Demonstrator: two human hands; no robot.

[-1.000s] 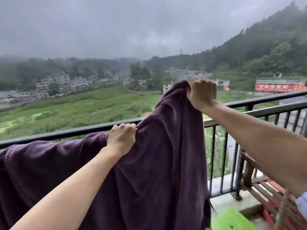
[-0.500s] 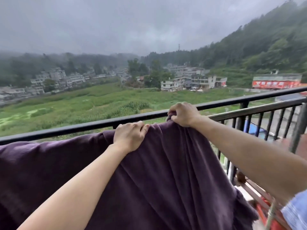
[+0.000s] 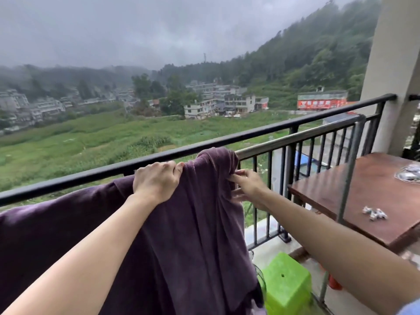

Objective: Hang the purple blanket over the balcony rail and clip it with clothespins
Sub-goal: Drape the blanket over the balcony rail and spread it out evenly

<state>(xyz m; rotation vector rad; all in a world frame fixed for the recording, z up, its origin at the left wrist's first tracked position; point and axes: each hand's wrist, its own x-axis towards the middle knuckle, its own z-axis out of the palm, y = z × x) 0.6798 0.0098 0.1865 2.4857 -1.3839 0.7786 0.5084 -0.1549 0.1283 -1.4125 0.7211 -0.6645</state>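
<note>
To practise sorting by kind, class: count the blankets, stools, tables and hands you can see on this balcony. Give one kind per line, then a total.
Purple blanket: 1
Green stool: 1
Wooden table: 1
Hands: 2 (left hand, right hand)
Total: 5

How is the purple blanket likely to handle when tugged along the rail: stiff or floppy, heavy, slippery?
Probably floppy: the purple blanket hangs in deep folds and bunches at the top between the left hand and the right hand. Likely fairly heavy, since a long, thick drape hangs down. Unclipped, it may slide on the smooth rail, so both grips matter.
</note>
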